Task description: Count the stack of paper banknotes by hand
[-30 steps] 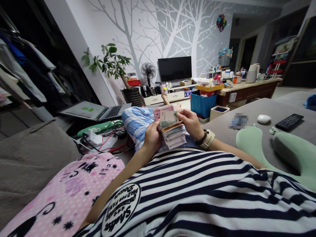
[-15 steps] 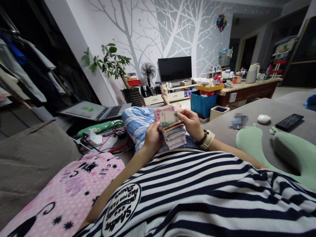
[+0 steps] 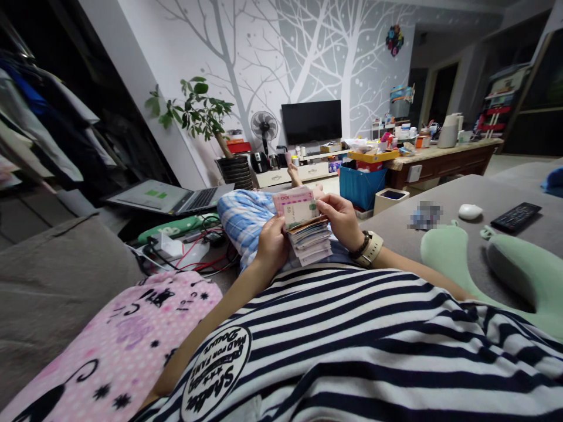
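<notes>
Fingers [image 3: 324,204], right hand [image 3: 345,224]: pinching the upper right edge of banknotes [image 3: 300,212]. Left hand [image 3: 270,243]: gripping their left side. Banknotes: above plaid trousers [image 3: 246,220], beyond striped shirt [image 3: 316,316]. Step, apparently: leafing through. Next move: seemingly calls for light, one-at-a-time separation.

1. The grey fabric sofa [image 3: 488,190] bears a white rounded object [image 3: 470,211], a long black remote control [image 3: 516,217], a pale-green U-shaped neck pillow [image 3: 519,269] and a pink polka-dot blanket [image 3: 149,334].
2. The brown wooden beige-topped table [image 3: 453,166] carries a tall grey handled jug [image 3: 448,132] and small jars [image 3: 423,140].
</notes>
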`<state>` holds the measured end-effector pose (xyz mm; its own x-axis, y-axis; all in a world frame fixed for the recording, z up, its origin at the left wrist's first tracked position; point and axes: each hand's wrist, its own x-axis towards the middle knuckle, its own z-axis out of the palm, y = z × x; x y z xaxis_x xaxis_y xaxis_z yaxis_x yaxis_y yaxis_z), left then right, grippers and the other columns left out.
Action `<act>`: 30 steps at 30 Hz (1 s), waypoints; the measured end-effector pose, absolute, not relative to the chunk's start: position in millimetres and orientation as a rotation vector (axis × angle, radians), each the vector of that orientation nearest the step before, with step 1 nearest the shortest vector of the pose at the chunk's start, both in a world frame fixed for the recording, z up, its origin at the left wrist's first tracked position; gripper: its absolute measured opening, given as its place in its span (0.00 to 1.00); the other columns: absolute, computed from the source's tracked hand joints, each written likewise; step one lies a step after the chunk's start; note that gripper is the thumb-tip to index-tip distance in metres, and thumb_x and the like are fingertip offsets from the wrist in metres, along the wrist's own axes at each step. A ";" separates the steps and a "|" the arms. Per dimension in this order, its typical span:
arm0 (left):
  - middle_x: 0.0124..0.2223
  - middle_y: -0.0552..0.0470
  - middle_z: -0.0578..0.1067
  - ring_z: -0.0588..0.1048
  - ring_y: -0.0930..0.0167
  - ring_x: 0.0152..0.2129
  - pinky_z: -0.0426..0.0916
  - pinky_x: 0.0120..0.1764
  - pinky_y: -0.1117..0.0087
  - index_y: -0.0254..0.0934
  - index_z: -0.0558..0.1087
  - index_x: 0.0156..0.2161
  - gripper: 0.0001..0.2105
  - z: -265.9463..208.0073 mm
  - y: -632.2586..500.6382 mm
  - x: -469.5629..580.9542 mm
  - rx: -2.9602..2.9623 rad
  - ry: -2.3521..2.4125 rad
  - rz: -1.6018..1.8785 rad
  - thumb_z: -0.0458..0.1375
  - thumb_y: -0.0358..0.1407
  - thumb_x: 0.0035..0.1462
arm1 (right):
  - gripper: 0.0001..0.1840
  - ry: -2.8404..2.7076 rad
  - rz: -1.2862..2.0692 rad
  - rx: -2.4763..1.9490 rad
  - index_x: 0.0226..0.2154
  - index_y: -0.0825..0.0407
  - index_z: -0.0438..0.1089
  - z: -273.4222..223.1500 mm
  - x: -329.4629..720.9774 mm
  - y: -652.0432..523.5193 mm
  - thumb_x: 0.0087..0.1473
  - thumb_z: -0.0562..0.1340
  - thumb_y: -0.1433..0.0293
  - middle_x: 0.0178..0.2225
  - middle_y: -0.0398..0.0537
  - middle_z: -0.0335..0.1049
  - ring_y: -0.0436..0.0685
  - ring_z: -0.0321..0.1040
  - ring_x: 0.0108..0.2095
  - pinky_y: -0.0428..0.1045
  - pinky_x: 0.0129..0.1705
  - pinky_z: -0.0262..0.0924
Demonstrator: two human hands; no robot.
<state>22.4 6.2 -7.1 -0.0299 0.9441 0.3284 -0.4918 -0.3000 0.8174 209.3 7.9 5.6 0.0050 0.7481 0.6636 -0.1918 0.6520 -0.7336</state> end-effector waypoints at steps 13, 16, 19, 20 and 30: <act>0.53 0.41 0.96 0.94 0.38 0.59 0.88 0.67 0.39 0.41 0.91 0.61 0.36 -1.3 -3.6 22.9 1.092 0.505 1.518 0.89 0.38 0.44 | 0.45 -1.303 0.855 -0.549 0.34 0.43 0.68 6.4 211.3 15.4 0.46 0.88 0.30 0.27 0.35 0.70 0.51 0.64 0.28 0.50 0.32 0.60; 0.53 0.41 0.96 0.94 0.38 0.59 0.88 0.68 0.38 0.40 0.90 0.62 0.35 -3.8 -1.8 22.7 1.076 0.494 1.528 0.87 0.37 0.45 | 0.44 -1.306 0.855 -0.586 0.34 0.43 0.69 6.6 212.2 16.8 0.46 0.89 0.32 0.27 0.34 0.70 0.52 0.64 0.29 0.49 0.32 0.58; 0.49 0.42 0.96 0.94 0.37 0.60 0.87 0.69 0.36 0.40 0.90 0.58 0.31 -5.3 0.3 22.3 1.050 0.494 1.545 0.85 0.38 0.46 | 0.40 -1.348 0.826 -0.599 0.30 0.44 0.69 7.1 213.6 16.7 0.51 0.87 0.34 0.27 0.37 0.69 0.53 0.65 0.31 0.51 0.35 0.62; 0.48 0.42 0.95 0.93 0.37 0.61 0.87 0.69 0.36 0.40 0.89 0.56 0.29 -5.5 1.1 22.1 1.042 0.500 1.546 0.84 0.38 0.46 | 0.39 -1.360 0.820 -0.605 0.29 0.44 0.69 7.3 213.9 16.4 0.53 0.86 0.35 0.27 0.37 0.68 0.54 0.64 0.32 0.51 0.37 0.63; 0.42 0.44 0.94 0.93 0.42 0.61 0.88 0.68 0.43 0.41 0.86 0.37 0.18 -6.8 13.0 22.8 0.932 0.599 1.641 0.85 0.49 0.59 | 0.32 -1.339 0.813 -0.603 0.27 0.44 0.70 6.0 213.1 14.5 0.55 0.82 0.40 0.24 0.36 0.63 0.53 0.57 0.29 0.51 0.36 0.58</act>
<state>22.8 13.0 -6.8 -0.0885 0.9594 0.2677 -0.5611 -0.2700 0.7825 213.1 14.5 6.0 0.0354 0.7992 0.6000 -0.1644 0.5969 -0.7853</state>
